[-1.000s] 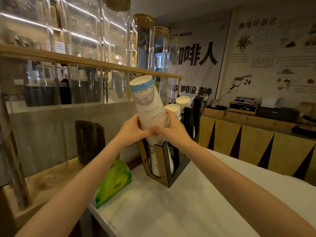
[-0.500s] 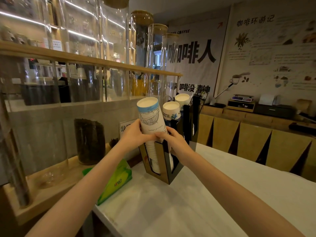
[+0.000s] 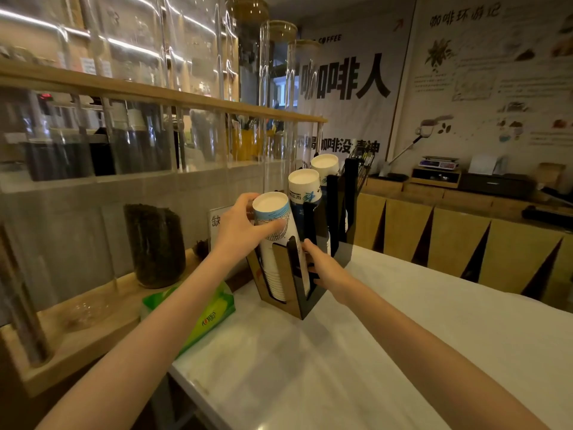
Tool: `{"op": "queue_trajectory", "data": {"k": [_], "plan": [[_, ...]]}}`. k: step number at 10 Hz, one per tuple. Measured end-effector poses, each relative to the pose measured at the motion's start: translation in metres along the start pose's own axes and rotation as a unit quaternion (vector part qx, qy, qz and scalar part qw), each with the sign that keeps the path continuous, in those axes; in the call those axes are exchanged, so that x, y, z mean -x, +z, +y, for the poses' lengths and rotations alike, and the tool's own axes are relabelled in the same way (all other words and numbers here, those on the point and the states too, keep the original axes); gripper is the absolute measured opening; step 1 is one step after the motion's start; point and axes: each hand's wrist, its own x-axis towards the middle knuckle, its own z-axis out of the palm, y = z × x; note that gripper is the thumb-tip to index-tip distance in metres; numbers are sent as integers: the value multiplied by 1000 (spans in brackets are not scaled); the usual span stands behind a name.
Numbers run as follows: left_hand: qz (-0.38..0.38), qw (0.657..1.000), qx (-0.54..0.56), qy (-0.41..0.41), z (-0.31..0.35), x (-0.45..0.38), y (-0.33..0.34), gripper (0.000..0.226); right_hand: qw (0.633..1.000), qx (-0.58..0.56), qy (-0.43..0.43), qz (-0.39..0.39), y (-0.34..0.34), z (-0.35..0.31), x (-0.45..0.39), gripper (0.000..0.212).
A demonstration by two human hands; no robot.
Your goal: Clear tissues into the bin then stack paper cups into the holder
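A stack of upside-down white paper cups [image 3: 273,212] with blue print sits in the front slot of the black and wood cup holder [image 3: 294,293] on the white counter. My left hand [image 3: 242,225] grips the top cup of that stack, thumb across its side. My right hand [image 3: 322,268] rests against the holder's right side near the stack's lower part. Two more cup stacks [image 3: 305,189] [image 3: 325,167] stand in the slots behind. No loose tissues or bin are in view.
A green tissue pack [image 3: 201,315] lies at the counter's left edge. Left of it a wooden shelf holds a jar of coffee beans [image 3: 155,243] and tall glass tubes. A small sign [image 3: 217,218] stands behind my left hand. The white counter [image 3: 372,352] stretches right.
The cup stack has gone down into the holder's front slot. My left hand has slid up to the top cup, and my right hand has dropped to the holder's side.
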Motion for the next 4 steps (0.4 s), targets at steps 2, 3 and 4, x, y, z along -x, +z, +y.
{"op": "queue_trajectory", "data": {"k": [2, 3, 4], "plan": [[-49, 995, -82, -29, 15, -7, -8, 77, 997, 73, -18, -18, -28, -17, 22, 51], [-36, 994, -100, -10, 31, -9, -9, 85, 983, 122, -130, 30, -55, -39, 54, 36], [-5, 991, -117, 65, 57, -11, -7, 71, 946, 140, -283, 76, -83, -69, 110, 22]]}}
